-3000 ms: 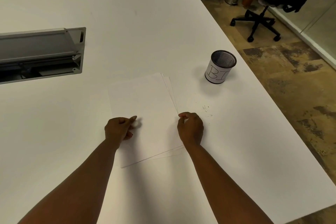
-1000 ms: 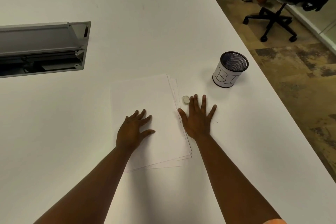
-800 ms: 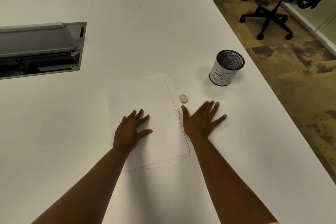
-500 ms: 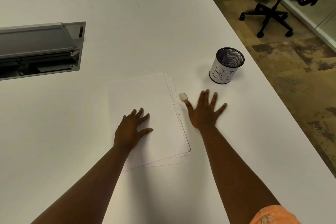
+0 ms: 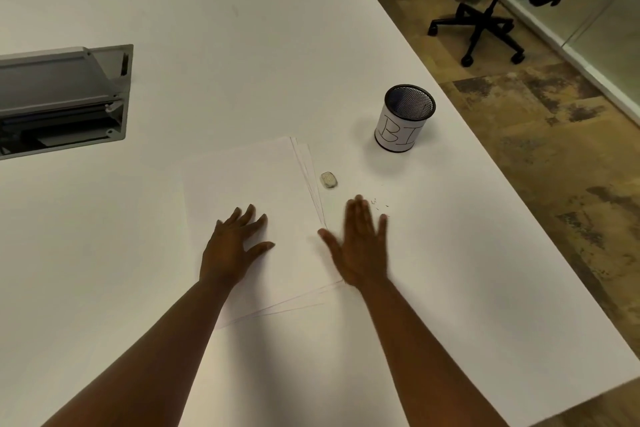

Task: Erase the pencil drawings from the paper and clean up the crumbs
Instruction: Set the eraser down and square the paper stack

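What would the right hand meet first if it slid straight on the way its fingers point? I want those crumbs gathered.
Probably the crumbs just past the right hand; the eraser sits slightly left of that line.

White table (image 5: 207, 10) bears paper (image 5: 249, 184), eraser (image 5: 328, 180), cup (image 5: 403, 120), seemingly crumbs (image 5: 379, 204).

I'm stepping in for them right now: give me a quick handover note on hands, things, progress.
Left hand: open, flat on the paper stack.
Right hand: open, blurred, on the table beside the stack's right edge.
Eraser lies loose on the table; crumbs sit just past the right fingers; mesh cup stands beyond.
Done: top sheet looks blank.
Left: clear the crumbs.
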### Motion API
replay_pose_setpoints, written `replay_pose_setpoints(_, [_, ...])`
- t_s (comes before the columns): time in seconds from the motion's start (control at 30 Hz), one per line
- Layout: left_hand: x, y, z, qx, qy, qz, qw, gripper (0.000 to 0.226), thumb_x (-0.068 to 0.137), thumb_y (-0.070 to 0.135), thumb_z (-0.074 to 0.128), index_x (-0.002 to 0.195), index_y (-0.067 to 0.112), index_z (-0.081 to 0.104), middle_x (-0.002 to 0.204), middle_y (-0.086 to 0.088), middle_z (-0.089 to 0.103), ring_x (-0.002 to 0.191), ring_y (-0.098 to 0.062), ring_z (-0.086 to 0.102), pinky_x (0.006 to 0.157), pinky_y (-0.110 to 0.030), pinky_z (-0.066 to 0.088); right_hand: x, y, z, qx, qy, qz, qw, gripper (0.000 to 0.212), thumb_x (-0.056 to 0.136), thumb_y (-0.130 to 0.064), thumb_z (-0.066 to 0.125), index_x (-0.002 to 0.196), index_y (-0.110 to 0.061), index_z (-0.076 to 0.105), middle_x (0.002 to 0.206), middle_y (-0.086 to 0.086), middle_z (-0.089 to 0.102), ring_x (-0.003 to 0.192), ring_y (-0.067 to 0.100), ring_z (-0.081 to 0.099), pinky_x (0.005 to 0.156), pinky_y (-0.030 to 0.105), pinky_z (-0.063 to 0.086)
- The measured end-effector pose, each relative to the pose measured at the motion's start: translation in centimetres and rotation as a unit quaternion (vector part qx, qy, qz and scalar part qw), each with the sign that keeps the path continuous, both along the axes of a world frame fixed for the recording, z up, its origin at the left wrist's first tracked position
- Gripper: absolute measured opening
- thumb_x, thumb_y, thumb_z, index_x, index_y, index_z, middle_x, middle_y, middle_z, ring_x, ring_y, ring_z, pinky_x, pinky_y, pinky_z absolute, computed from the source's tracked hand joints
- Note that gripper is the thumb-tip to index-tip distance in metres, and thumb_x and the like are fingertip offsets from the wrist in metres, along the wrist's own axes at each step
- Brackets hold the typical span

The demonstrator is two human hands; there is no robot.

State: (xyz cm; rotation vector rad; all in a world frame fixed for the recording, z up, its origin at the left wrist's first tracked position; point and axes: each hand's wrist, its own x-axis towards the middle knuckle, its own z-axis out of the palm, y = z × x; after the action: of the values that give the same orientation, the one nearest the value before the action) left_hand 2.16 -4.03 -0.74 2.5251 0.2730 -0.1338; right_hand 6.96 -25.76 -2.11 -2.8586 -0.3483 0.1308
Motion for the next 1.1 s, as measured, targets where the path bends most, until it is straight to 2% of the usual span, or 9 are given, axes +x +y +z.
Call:
replay_pose_setpoints(0.13, [0.0,0.0,0.1,-0.004,-0.004,-0.002,1.0,0.056,0.086,0.036,0.062,0.137,0.022,0.045,0.153,0.003,0.027,0.145,-0.016,0.015,0.118,-0.038,0.006,-0.4,-2.0,0.7,0.021,-0.001,-0.167,0.986,0.114,0.065,-0.077,-0.024,0.142,0.002,0.006,0.153,0.02,0.009,0.144,0.027,0.004,0.114,0.05,-0.003])
replay_pose_setpoints(0.3, [0.1,0.0,0.1,0.006,-0.004,-0.006,1.0,0.056,0.086,0.035,0.061,0.138,0.021,0.044,0.153,0.002,0.026,0.145,-0.017,0.016,0.118,-0.04,0.008,-0.4,1.9,0.9,0.072,0.037,0.035,0.996,0.112,0.062,-0.08,-0.021,0.144,-0.005,-0.002,0.155,0.013,-0.005,0.143,0.022,-0.01,0.115,0.041,-0.01])
replay_pose_setpoints(0.43, [0.1,-0.1,0.2,0.003,-0.001,-0.003,1.0,0.055,0.086,0.034,0.062,0.137,0.022,0.045,0.153,0.002,0.027,0.145,-0.017,0.016,0.118,-0.04,0.008,2.2,0.5,0.3,0.016,0.023,0.014,1.0,0.12,0.054,-0.078,-0.031,0.144,-0.006,0.001,0.156,0.011,0.0,0.144,0.02,-0.004,0.115,0.045,-0.006])
replay_pose_setpoints(0.53, [0.0,-0.2,0.2,-0.007,-0.006,-0.006,1.0,0.055,0.086,0.034,0.062,0.137,0.022,0.046,0.153,0.002,0.027,0.145,-0.017,0.016,0.118,-0.04,0.007,3.0,-1.8,-0.2,-0.003,-0.006,-0.065,0.998,0.115,0.06,-0.076,-0.027,0.144,-0.005,0.005,0.155,0.012,0.007,0.144,0.021,0.003,0.115,0.047,-0.001])
replay_pose_setpoints(0.63, [-0.1,-0.2,0.1,-0.009,-0.007,-0.018,1.0,0.054,0.086,0.033,0.062,0.137,0.021,0.046,0.153,0.002,0.027,0.145,-0.016,0.016,0.118,-0.04,0.007,2.1,-2.5,0.1,0.02,0.002,-0.25,0.968,0.103,0.074,-0.075,-0.002,0.142,0.002,0.008,0.153,0.019,0.012,0.144,0.027,0.006,0.116,0.054,0.002])
replay_pose_setpoints(0.7, [-0.2,-0.2,0.1,-0.011,-0.013,-0.014,1.0,0.054,0.086,0.032,0.062,0.136,0.021,0.046,0.152,0.002,0.027,0.144,-0.016,0.016,0.118,-0.04,0.006,0.8,-1.0,0.5,0.035,-0.002,-0.262,0.964,0.1,0.078,-0.072,0.008,0.14,0.006,0.011,0.151,0.024,0.015,0.143,0.031,0.009,0.116,0.054,0.003])
replay_pose_setpoints(0.77, [-0.2,-0.3,0.2,-0.01,-0.016,-0.012,1.0,0.054,0.086,0.032,0.062,0.136,0.02,0.047,0.152,0.001,0.028,0.144,-0.017,0.017,0.118,-0.039,0.007,-0.4,1.1,0.4,0.054,-0.034,-0.157,0.985,0.103,0.077,-0.074,0.0,0.14,0.006,0.013,0.151,0.024,0.016,0.142,0.032,0.011,0.113,0.048,0.0])
replay_pose_setpoints(0.87, [-0.1,-0.3,0.2,-0.004,-0.009,-0.015,1.0,0.054,0.086,0.033,0.062,0.136,0.021,0.046,0.153,0.002,0.027,0.144,-0.017,0.017,0.117,-0.039,0.007,-0.9,2.7,0.1,0.06,0.026,-0.021,0.998,0.114,0.061,-0.077,-0.025,0.144,-0.003,0.0,0.155,0.014,-0.001,0.144,0.024,-0.006,0.114,0.04,-0.009])
replay_pose_setpoints(1.1, [-0.4,-0.6,0.3,0.006,-0.011,-0.018,1.0,0.053,0.086,0.033,0.062,0.136,0.02,0.047,0.152,0.001,0.028,0.144,-0.018,0.018,0.117,-0.038,0.008,-0.7,-3.2,-0.4,0.026,-0.022,-0.191,0.981,0.113,0.066,-0.076,-0.024,0.143,0.0,0.01,0.153,0.018,0.012,0.143,0.027,0.009,0.115,0.047,0.002])
